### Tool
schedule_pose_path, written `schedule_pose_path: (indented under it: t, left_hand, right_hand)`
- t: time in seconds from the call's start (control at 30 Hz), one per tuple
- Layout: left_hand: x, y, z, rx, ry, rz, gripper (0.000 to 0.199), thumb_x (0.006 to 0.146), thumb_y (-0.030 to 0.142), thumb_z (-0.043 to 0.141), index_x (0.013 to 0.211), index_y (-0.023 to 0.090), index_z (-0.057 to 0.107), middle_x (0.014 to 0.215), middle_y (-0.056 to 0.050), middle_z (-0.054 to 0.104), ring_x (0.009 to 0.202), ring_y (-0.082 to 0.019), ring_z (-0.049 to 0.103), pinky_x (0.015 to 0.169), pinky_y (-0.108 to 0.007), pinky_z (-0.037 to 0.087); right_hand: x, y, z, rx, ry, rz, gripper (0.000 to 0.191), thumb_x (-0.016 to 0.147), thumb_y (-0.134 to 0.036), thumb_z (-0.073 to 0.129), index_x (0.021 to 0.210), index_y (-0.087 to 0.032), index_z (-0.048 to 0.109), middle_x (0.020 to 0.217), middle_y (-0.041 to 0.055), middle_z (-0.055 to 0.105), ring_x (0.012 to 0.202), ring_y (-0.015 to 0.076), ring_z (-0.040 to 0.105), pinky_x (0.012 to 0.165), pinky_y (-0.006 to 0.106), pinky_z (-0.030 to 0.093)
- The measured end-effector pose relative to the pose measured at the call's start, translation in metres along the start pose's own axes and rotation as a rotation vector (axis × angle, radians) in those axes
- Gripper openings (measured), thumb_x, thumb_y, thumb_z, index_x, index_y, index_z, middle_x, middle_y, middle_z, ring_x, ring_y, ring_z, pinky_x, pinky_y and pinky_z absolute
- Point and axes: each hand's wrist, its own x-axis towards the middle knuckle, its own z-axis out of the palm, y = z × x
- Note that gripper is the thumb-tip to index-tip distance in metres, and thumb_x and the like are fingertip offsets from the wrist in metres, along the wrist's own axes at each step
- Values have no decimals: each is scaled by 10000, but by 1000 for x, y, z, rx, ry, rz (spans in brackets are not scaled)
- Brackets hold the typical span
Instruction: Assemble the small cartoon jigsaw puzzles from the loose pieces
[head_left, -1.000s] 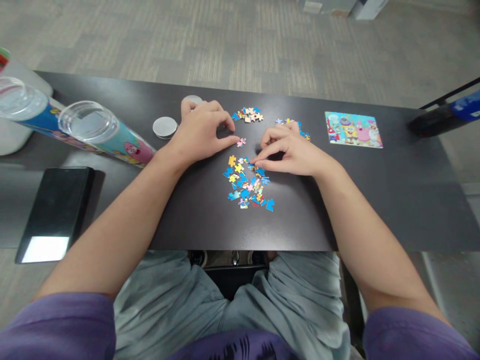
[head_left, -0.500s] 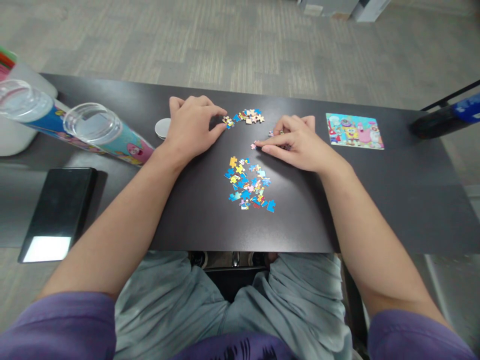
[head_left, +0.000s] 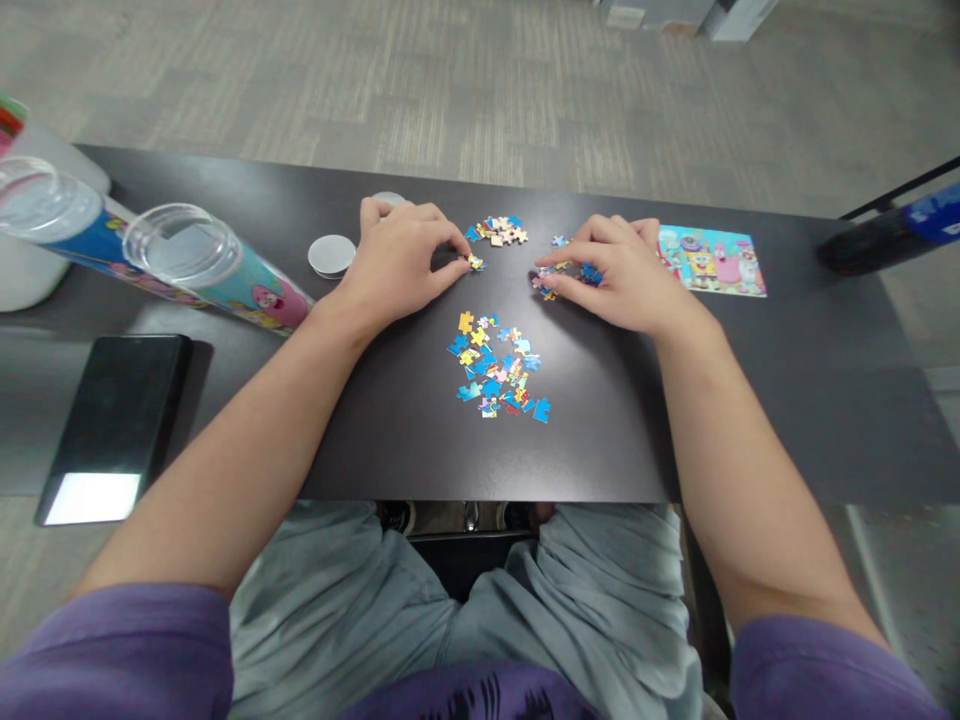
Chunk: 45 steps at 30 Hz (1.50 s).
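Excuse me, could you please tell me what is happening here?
The person's left hand is at a small yellow-and-blue jigsaw piece, while the right hand is over a multicoloured cluster of pieces, its grip unclear. A mostly blue-and-yellow pile of pieces lies nearer the camera on the dark flat table, and a tan-and-blue heap of pieces lies farther away.

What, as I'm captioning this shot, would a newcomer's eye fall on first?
Probably the bright heap of puzzle pieces, spread on the dark table in front of the person. Just beyond it, the left hand pinches a small puzzle bit, while the right hand bends over another cluster. The colourful cartoon picture, just right of that hand, also stands out.
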Motion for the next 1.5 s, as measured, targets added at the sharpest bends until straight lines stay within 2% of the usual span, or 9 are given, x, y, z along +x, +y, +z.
schedule_pose_path:
  t: [0.2, 0.4, 0.57, 0.8, 0.9, 1.0, 1.1, 1.27, 1.5]
  left_hand:
    - [1, 2, 0, -9, -5, 6, 187, 1122, 491, 776, 1156, 410, 941, 1367, -50, 947, 1255, -392, 822, 1325, -781, 403]
    - [2, 1, 3, -41, -37, 34, 152, 1115, 458, 773, 1126, 417, 919, 1384, -28, 954, 1402, -402, 810, 1379, -766, 386]
    - [0, 1, 5, -57, -37, 34, 235, 1096, 524, 846, 1300, 428, 912, 1468, -58, 921, 1313, -397, 817, 1303, -764, 425]
    - [0, 2, 6, -48, 7, 78, 164, 1144, 558, 826, 1161, 429, 927, 1412, -52, 903, 1332, -398, 772, 1315, -765, 412]
    - [-1, 8, 5, -52, -26, 99, 207, 1156, 605, 835, 1135, 425, 935, 1406, -58, 887, 1370, -399, 751, 1323, -746, 427]
    - [-1, 12, 2, -75, -83, 140, 249, 1136, 660, 864, 1192, 431, 945, 1422, -71, 882, 1395, -404, 741, 1309, -733, 447]
    - [-1, 9, -3, -73, -71, 120, 277, 1106, 658, 889, 1265, 437, 944, 1467, -79, 876, 1410, -418, 750, 1281, -724, 467]
    - [0, 0, -10, -45, -54, 85, 279, 1115, 681, 838, 1210, 442, 947, 1364, -59, 900, 1273, -380, 780, 1288, -744, 477]
    - [0, 6, 0, -91, -99, 114, 213, 1074, 615, 909, 1134, 417, 961, 1361, -81, 884, 1329, -381, 754, 1255, -704, 497]
  right_hand:
    - [1, -5, -1, -3, -29, 32, 391, 1280, -573, 711, 1515, -378, 955, 1384, 173, 867, 1317, 498, 763, 1222, 747, 420]
    - [2, -6, 1, 6, -36, 39, 380, 1265, -563, 724, 1518, -390, 949, 1371, 175, 883, 1344, 532, 766, 1215, 761, 419]
    - [2, -2, 6, 22, -29, -13, 429, 1290, -621, 696, 1544, -368, 932, 1365, 178, 872, 1310, 501, 764, 1217, 754, 436]
    - [2, 0, 8, 59, -9, -44, 426, 1274, -621, 692, 1529, -383, 937, 1293, 164, 860, 1275, 479, 733, 1202, 758, 445]
    - [2, -2, 8, 55, -17, -35, 417, 1267, -607, 702, 1525, -378, 937, 1307, 154, 857, 1280, 467, 724, 1213, 743, 432]
    - [2, -5, 10, 55, -33, -35, 418, 1268, -597, 699, 1542, -392, 938, 1298, 145, 844, 1279, 463, 714, 1211, 720, 423]
    - [3, -11, 13, 60, -47, -65, 427, 1282, -596, 695, 1577, -411, 942, 1299, 135, 817, 1257, 449, 711, 1202, 684, 419]
    - [4, -23, 21, 76, -99, -141, 435, 1291, -620, 689, 1597, -465, 955, 1345, 113, 786, 1192, 405, 698, 1193, 634, 409]
    - [5, -26, 19, 114, -118, -154, 449, 1291, -657, 666, 1502, -456, 1007, 1284, 118, 778, 1161, 395, 697, 1197, 641, 419]
